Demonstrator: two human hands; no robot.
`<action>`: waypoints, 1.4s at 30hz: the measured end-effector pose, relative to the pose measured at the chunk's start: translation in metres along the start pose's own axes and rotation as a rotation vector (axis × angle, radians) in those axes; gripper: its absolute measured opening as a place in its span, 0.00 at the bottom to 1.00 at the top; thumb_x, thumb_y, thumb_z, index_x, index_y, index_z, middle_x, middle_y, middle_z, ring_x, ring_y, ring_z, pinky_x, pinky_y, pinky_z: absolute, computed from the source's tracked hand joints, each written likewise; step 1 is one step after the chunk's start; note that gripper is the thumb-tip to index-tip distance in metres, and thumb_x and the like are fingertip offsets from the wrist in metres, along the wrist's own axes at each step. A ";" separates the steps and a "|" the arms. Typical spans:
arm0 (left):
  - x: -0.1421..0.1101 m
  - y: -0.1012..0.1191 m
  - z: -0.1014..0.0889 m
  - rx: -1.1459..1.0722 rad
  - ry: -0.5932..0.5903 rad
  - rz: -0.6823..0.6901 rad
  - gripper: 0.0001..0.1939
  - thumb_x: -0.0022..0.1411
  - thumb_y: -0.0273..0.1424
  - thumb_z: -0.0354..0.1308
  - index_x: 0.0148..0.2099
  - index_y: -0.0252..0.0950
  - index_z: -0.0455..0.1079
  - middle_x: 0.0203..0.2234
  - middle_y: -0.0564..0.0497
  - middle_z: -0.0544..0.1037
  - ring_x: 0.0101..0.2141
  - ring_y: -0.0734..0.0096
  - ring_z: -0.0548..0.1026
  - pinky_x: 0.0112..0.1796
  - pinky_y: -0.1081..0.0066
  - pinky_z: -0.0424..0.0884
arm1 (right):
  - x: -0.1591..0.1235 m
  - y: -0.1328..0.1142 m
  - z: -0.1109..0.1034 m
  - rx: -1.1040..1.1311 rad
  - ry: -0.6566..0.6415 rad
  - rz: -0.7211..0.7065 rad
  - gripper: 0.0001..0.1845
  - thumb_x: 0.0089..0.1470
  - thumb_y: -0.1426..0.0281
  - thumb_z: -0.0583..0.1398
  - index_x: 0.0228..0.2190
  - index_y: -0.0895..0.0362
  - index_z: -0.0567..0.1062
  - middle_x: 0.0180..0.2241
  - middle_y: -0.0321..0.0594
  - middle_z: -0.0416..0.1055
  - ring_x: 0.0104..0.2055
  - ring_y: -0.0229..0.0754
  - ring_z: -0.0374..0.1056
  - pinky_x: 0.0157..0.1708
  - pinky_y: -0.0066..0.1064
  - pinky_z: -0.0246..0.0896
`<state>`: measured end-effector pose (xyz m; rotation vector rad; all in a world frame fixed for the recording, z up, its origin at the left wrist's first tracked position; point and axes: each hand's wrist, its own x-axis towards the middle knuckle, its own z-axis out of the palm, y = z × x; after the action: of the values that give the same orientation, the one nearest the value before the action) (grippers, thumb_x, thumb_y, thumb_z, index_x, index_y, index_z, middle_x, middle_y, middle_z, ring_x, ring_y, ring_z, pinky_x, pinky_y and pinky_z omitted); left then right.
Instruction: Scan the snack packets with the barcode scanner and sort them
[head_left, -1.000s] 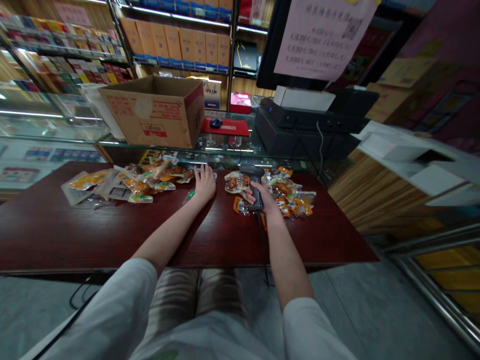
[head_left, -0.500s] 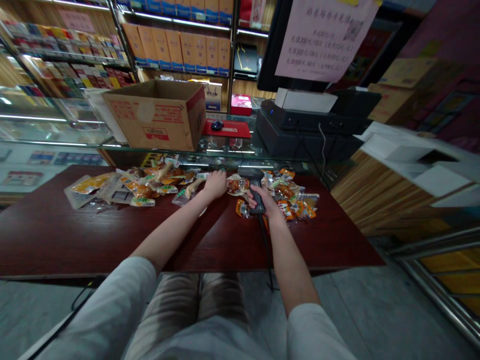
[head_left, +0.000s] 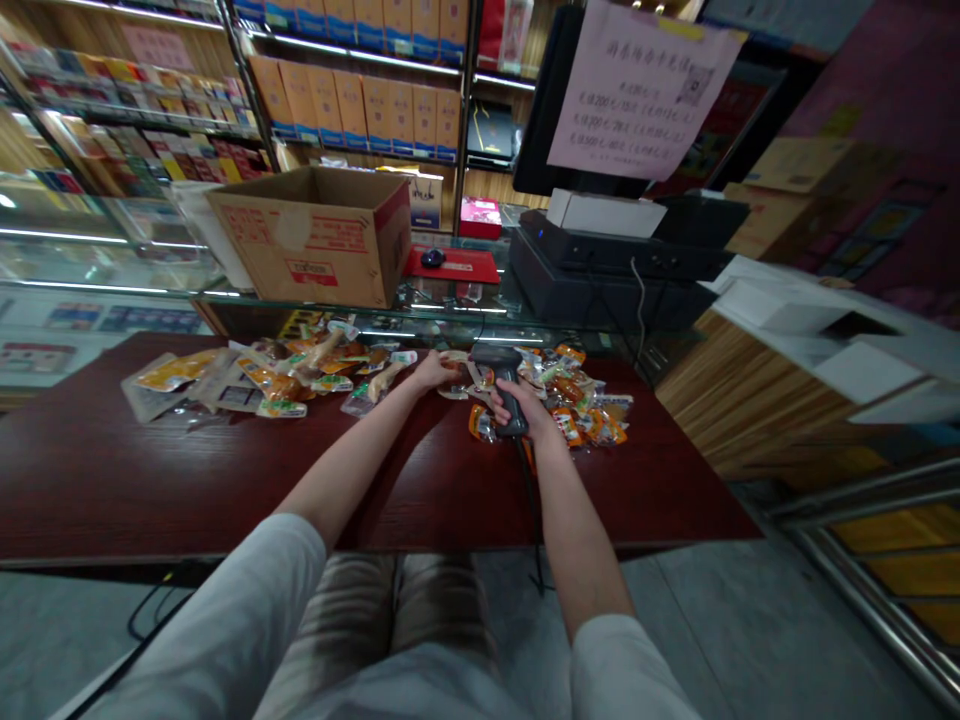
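Observation:
My right hand (head_left: pixel 519 403) is wrapped around the handle of a black barcode scanner (head_left: pixel 498 356), whose cord runs down over the table's front edge. Just left of the scanner head, my left hand (head_left: pixel 432 371) has its fingers closed on the edge of a clear plastic food packet (head_left: pixel 453 391). Part of that packet is hidden behind the fingers. A pile of sealed snack packets (head_left: pixel 571 388) lies right of the scanner. Left of my left hand is another pile of vacuum-packed food (head_left: pixel 311 362), with a clear packet (head_left: pixel 379 384) at its near side.
The dark red table (head_left: pixel 225 480) has a glass counter behind it. On that counter stand an open cardboard box (head_left: pixel 315 250), a mouse (head_left: pixel 433 257) on a red mat (head_left: pixel 469 266), and a black cash drawer (head_left: pixel 600 285). White boxes (head_left: pixel 795 300) sit at the right.
My left hand has flattened and its fingers now reach onto the packet near the scanner. The packet's near side has shifted slightly left. My right hand keeps hold of the scanner.

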<state>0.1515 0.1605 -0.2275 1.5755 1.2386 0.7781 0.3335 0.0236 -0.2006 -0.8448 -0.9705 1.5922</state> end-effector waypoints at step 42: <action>-0.081 -0.015 -0.109 0.830 0.529 0.299 0.22 0.64 0.31 0.51 0.59 0.38 0.71 0.59 0.33 0.67 0.59 0.35 0.61 0.56 0.42 0.53 | -0.017 -0.017 0.015 -0.039 0.094 -0.008 0.20 0.46 0.59 0.67 0.35 0.54 0.65 0.18 0.25 0.61 0.12 0.28 0.50 0.12 0.23 0.48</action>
<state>0.0261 0.1154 -0.1979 2.3539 1.8907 0.9739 0.3306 0.0072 -0.1777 -0.9336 -0.9389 1.5172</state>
